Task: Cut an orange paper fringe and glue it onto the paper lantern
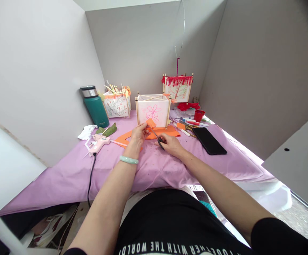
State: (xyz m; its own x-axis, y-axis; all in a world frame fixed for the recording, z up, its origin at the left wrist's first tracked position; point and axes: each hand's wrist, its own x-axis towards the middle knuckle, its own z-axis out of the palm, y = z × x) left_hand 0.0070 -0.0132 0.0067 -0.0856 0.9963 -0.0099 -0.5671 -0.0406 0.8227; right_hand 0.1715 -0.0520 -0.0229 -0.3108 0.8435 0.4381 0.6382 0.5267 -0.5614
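Note:
Between its fingertips my left hand (pixel 140 134) pinches a small piece of orange paper (pixel 151 123). My right hand (pixel 170 143) is closed round the black handles of a pair of scissors (pixel 160 142), whose blades point up and left at the lower edge of that piece. Beneath both hands lie larger orange paper strips (pixel 169 132) on the purple cloth. Just behind the hands stands a white lantern (pixel 154 110) with wooden corner sticks and a pink flower drawn on its front. Whether the blades are cutting into the paper I cannot tell.
A pink glue gun (pixel 100 144) with a black cord lies left, near green leaves (pixel 110 130) and a teal bottle (pixel 96 110). Behind are a stick-filled lantern (pixel 117 106) and a hanging red-fringed one (pixel 179 90). Rightward lie a black phone (pixel 209 141), markers and a red cup (pixel 199 115).

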